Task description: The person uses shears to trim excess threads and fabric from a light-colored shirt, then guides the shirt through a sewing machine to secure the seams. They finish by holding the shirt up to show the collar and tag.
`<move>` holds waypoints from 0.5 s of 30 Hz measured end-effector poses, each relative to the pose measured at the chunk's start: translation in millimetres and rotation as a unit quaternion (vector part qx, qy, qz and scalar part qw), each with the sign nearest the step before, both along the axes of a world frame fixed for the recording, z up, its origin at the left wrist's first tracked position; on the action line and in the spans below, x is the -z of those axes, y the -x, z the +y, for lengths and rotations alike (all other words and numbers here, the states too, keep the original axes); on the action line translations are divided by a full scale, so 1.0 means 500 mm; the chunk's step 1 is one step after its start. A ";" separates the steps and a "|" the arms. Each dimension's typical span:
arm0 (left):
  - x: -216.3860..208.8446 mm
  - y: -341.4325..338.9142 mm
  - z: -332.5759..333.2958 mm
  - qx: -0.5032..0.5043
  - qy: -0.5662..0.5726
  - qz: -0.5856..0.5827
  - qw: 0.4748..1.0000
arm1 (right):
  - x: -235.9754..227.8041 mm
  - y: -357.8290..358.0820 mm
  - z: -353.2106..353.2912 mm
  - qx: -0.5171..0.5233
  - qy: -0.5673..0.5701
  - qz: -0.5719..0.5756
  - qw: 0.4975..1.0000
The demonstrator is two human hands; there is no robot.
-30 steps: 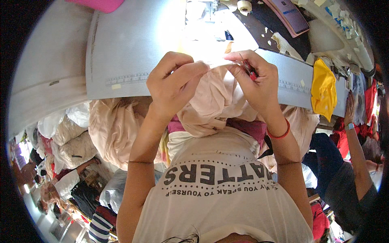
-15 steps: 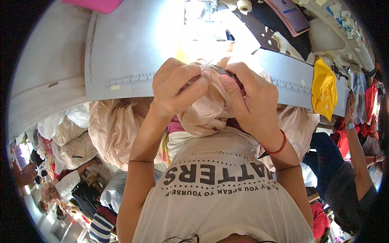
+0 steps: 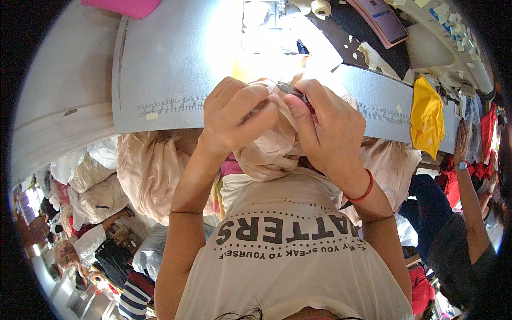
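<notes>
Pale peach fabric [image 3: 266, 152] is bunched between my hands and hangs down over the table's near edge into my lap. My left hand [image 3: 232, 114] is closed, pinching a fold of it. In my right hand [image 3: 333, 125], a small pair of dark thread snips [image 3: 289, 89] sits between thumb and fingers, its tips pointing toward the left fingertips. The snips' grip is mostly hidden by the fingers. Strong glare washes out the cloth just beyond my hands.
A grey sewing table [image 3: 165, 80] with a printed ruler strip lies beneath my hands. At the back right are a phone [image 3: 381, 21], a thread spool [image 3: 321, 8] and fabric scraps. Yellow cloth [image 3: 426, 117] drapes over the right edge. Another person's arm [image 3: 472, 197] shows at far right.
The snips' dark tips have shifted left and up and show more plainly near my left fingers. Both hands have moved slightly, still holding the fabric and the snips.
</notes>
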State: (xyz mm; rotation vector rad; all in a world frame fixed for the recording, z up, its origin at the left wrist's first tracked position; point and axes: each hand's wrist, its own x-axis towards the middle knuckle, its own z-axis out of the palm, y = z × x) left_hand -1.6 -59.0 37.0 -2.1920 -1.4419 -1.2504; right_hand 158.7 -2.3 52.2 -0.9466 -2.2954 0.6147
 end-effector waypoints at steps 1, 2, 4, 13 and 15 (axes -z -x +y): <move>-0.002 -0.001 0.000 0.001 0.000 0.004 1.000 | 0.000 0.000 0.000 0.000 0.001 -0.002 1.000; -0.006 -0.002 0.001 0.002 0.001 0.008 1.000 | -0.001 0.001 0.000 0.000 0.003 -0.005 1.000; -0.008 -0.004 0.001 0.005 0.002 0.016 1.000 | -0.005 0.001 0.002 -0.002 0.003 -0.016 1.000; 0.004 0.004 -0.003 -0.047 0.014 -0.102 0.994 | 0.004 -0.014 0.043 -0.004 0.234 0.131 0.963; 0.001 -0.003 0.006 -0.036 0.049 -0.213 0.975 | 0.006 -0.008 0.058 -0.049 0.282 0.147 0.947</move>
